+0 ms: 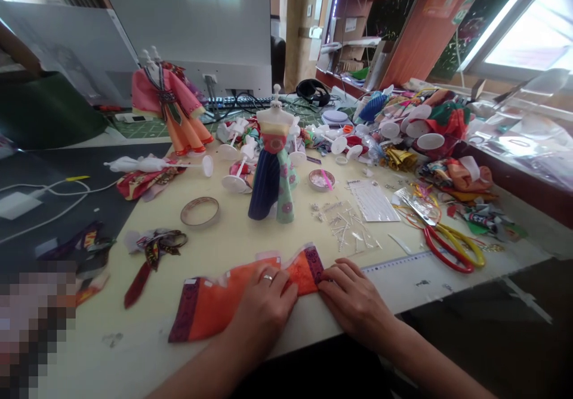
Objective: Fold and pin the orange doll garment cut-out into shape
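Note:
A small orange garment piece [215,309] with dark purple patterned bands at its ends lies at the table's front edge. My left hand [267,300], a ring on one finger, presses down on its middle with curled fingers. At the right end, my right hand [351,297] pinches the purple band [314,265] between thumb and fingers. The fingertips of both hands are partly hidden. Just behind the cloth stands a small white dress form [276,118] in a dark blue and floral green outfit.
Red-and-yellow-handled scissors [447,247] and a ruler [398,268] lie at right. Nearby are a bag of small silvery pieces [351,226] and a small bowl [321,179]. A roll of tape [200,211] and fabric scraps [156,247] lie left. Dressed forms and a monitor [188,29] stand behind.

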### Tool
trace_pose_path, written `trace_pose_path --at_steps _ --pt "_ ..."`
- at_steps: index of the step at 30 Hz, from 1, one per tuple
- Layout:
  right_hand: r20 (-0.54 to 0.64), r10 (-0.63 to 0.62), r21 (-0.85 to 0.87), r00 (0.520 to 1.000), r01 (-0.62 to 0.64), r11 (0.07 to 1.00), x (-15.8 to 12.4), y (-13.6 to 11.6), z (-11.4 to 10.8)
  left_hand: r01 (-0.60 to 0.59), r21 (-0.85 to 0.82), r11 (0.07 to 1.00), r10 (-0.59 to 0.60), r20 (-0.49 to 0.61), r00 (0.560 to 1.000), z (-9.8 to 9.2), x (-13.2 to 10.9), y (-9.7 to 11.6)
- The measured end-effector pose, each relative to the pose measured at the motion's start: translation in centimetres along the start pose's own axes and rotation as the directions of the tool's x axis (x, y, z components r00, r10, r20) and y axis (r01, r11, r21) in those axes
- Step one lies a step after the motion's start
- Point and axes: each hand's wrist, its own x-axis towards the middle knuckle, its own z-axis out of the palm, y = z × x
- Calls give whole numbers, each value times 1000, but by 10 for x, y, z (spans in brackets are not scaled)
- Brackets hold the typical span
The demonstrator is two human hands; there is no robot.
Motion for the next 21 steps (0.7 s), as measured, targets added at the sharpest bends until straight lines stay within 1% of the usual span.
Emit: trace_pose_path --at_steps 5,7,9,12,15,18,21 --pt "-38 49 15 998 -48 999 -7 5 -6 -113 50 992 116 -79 990 7 -2 -3" --pt "-47 48 1 998 -48 999 -8 7 -6 -142 54 988 148 -121 982 9 -4 -4" --pt "-40 39 -6 998 -39 999 -7 7 -4 -164 50 985 170 -138 976 10 -6 -5" --pt "-11 23 14 1000 -23 1000 -8 3 -2 -198 18 980 199 -117 973 8 -9 -6" --pt "22 20 35 1000 -21 999 -10 -3 -3 -214 -40 976 209 -90 974 -2 -9 -6" --pt "23 31 55 999 -32 998 -13 -6 -4 -159 -120 980 155 -41 987 -12 -5 -4" --pt "-6 48 67 999 -48 997 -12 -5 -4 -121 -173 977 119 -22 993 -16 4 -1"
